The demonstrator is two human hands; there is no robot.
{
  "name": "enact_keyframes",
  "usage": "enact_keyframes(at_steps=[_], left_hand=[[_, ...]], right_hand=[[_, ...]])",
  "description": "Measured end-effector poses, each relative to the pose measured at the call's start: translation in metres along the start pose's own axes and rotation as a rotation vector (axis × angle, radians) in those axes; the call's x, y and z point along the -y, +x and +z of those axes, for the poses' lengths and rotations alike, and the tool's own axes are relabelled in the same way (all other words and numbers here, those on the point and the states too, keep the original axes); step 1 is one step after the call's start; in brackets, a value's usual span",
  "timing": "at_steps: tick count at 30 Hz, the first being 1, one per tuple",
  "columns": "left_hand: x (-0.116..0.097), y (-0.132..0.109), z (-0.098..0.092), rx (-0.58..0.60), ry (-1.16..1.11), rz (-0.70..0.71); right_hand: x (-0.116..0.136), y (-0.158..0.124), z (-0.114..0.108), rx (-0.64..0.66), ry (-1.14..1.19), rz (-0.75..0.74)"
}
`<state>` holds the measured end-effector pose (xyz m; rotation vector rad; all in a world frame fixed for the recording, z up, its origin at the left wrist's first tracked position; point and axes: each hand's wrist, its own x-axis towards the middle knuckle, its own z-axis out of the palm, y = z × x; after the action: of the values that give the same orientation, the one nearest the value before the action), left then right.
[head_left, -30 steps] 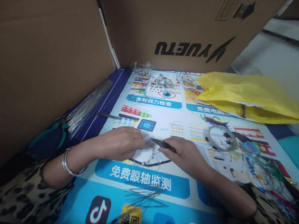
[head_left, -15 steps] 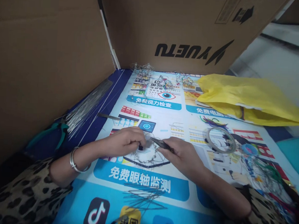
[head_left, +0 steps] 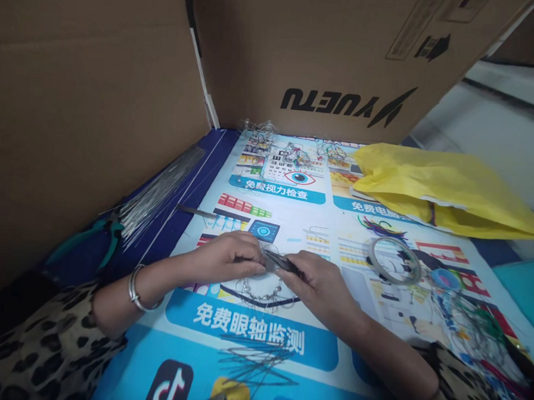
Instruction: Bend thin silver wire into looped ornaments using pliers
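My right hand (head_left: 312,274) is wrapped around dark-handled pliers (head_left: 280,260), whose narrow jaws point left toward my other hand. My left hand (head_left: 232,258) pinches part of a beaded wire piece (head_left: 264,296), a loop of thin wire with small silvery beads that hangs below my fingertips. The plier tips meet the wire right beside the left fingertips; whether the jaws grip it is too small to tell. Below the hands a loose pile of short dark wires (head_left: 258,361) lies on the printed sheet (head_left: 153,319).
Long straight wires (head_left: 160,188) and teal-handled pliers (head_left: 112,242) lie at left beside a cardboard wall (head_left: 97,95). A yellow bag (head_left: 429,178), a tape roll (head_left: 373,259) and tangled coloured cords (head_left: 479,330) are at right. Wire tangles (head_left: 257,134) sit at the back.
The pliers have moved left, so their tips now meet the left fingertips. My left hand has shifted slightly right, and the view has tilted a little.
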<state>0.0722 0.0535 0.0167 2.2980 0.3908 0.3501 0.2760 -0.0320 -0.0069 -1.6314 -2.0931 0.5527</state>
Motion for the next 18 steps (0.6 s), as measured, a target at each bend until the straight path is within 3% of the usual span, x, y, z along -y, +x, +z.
enact_keyframes(at_steps=[7,18], left_hand=[[0.0015,-0.0008,0.0012,-0.014,0.062,-0.018],[0.0096,-0.0024,-0.001,-0.046,0.017,0.037]], right_hand=[[0.0011,-0.0015,-0.0025,0.058,-0.072,-0.048],[-0.0058,-0.0054,0.001,-0.016,-0.155,-0.079]])
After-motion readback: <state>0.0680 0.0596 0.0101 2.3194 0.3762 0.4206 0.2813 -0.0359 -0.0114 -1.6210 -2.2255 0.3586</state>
